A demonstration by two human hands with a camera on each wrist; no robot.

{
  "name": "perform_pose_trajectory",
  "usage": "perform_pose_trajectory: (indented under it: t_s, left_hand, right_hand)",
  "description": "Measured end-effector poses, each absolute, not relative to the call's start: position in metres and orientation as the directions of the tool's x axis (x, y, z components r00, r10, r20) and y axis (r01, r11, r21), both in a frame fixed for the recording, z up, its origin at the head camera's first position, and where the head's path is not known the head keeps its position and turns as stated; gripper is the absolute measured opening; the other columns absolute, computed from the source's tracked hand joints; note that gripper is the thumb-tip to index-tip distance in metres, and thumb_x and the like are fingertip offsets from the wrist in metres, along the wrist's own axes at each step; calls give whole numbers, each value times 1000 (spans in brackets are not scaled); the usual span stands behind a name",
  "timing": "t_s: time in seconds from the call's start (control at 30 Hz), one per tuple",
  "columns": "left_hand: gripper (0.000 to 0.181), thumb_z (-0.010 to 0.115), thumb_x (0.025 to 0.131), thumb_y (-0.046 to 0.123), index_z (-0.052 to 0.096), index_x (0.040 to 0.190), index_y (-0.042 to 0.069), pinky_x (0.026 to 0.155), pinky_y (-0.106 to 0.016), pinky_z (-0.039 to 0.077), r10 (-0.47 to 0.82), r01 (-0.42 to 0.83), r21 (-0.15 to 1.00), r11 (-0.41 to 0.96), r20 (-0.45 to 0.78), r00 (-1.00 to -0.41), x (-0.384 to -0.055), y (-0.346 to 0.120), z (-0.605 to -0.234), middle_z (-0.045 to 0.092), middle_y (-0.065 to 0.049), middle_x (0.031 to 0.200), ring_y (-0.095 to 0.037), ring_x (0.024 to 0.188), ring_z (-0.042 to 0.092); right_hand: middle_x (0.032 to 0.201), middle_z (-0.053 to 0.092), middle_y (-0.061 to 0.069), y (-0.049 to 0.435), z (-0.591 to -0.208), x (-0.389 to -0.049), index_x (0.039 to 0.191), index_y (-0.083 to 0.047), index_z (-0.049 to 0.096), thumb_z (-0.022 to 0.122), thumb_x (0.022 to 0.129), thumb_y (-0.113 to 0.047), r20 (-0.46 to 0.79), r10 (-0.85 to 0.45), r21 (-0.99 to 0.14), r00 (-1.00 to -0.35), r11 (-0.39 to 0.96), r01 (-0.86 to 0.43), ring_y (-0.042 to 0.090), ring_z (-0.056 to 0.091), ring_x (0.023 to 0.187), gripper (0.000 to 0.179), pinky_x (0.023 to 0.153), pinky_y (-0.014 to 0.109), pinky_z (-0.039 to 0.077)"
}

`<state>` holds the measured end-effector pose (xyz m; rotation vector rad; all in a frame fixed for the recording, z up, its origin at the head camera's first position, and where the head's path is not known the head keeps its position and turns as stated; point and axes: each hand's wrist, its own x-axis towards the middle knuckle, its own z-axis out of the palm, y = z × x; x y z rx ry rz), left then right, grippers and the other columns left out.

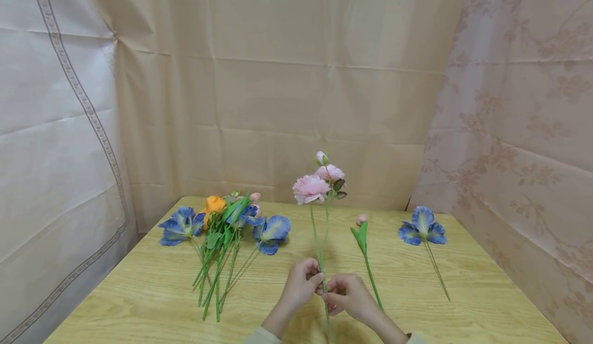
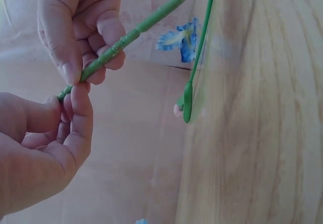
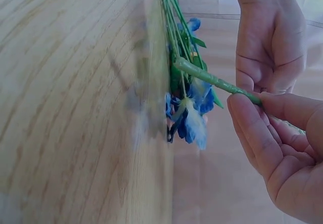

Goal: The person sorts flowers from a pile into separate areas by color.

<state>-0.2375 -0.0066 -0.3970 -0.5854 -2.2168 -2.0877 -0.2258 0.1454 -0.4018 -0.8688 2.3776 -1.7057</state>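
- Pink flower (image 1: 311, 188): held roughly upright over the wooden table (image 1: 153, 292); blooms topmost;
- Left hand (image 1: 298, 285): pinching the green stem (image 2: 126, 40) between thumb and fingers;
- Right hand (image 1: 349, 295): pinching the same stem just below;
- At right: leafy pink bud (image 1: 363, 236), then blue flower (image 1: 422, 228), both lying apart;
- At left: mixed flower pile (image 1: 235, 212).

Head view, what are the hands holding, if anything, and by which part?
A pink flower, by its green stem, below the blooms; the left hand pinches just above the right hand.
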Motion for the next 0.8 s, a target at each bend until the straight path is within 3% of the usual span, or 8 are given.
perform_pose_trajectory:
  t_s: [0.23,0.4,0.57,0.8]
  left_hand:
    - [6,53,81,-12,52,78,-7,52,-22,48,233,277,961,25,264,-936,-237,-6,-398,51,-2,67,-11,57,50]
    - [3,56,82,-6,55,81,-8,53,-28,50,233,272,962,34,258,-938,-237,-6,-400,55,-4,70,-15,60,54]
    - [10,57,85,2,58,88,-7,53,-31,50,252,274,955,109,240,-938,-239,-8,-404,58,-7,74,-23,65,57]
    - [13,56,86,4,58,92,-8,54,-29,49,254,265,953,149,222,-941,-239,-11,-405,58,-8,76,-19,65,55]
  right_hand:
    - [67,59,16,144,-399,-223,80,11,56,59,81,4,243,-479,-893,-844,230,-388,10,58,55,8,50,28,51]
    - [66,58,14,146,-398,-224,79,11,55,58,81,6,224,-467,-889,-855,261,-376,11,58,54,7,49,28,51]
    - [64,58,12,151,-400,-230,79,11,54,58,80,7,210,-469,-875,-858,301,-379,19,60,52,6,48,28,50]
    - [61,55,6,156,-403,-237,77,9,55,59,79,6,164,-444,-857,-881,378,-351,25,60,51,6,46,28,50]
